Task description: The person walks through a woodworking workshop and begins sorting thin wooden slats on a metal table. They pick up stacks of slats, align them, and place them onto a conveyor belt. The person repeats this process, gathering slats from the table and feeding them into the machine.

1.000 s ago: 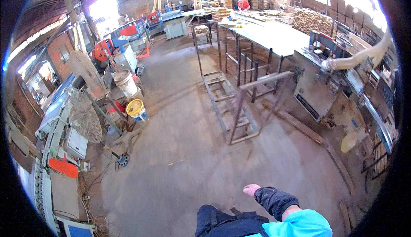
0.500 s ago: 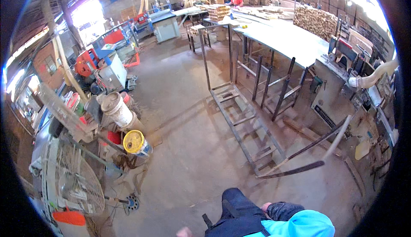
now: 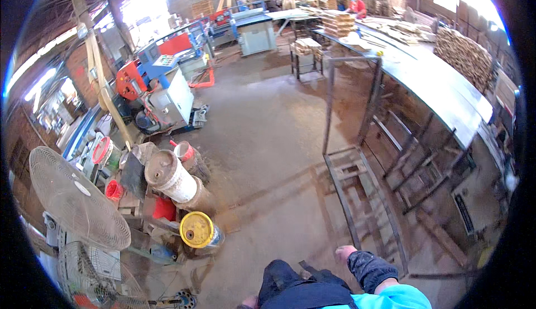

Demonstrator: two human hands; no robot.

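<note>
My right hand (image 3: 345,252) hangs low in front of my body, below a dark cuff and bright blue sleeve. Its fingers are too small and blurred to make out, and I see nothing in it. Just beyond it in the picture stands a metal frame cart (image 3: 341,197), with a slatted base and an upright end; whether the hand touches it cannot be told. At the lower edge only a bit of my left hand (image 3: 249,302) shows beside my dark trousers, its fingers hidden.
To the left are a yellow-lidded bucket (image 3: 197,229), a dirty white bucket (image 3: 174,177) and a large fan (image 3: 78,197). Ahead stands a blue-and-red machine (image 3: 167,94). A long pale-topped table (image 3: 430,74) runs along the right. A person in red (image 3: 357,8) is at the far end.
My view has swung left and moved forward, so the cart and table sit farther right and the buckets look nearer. My right hand now shows farther out from my body.
</note>
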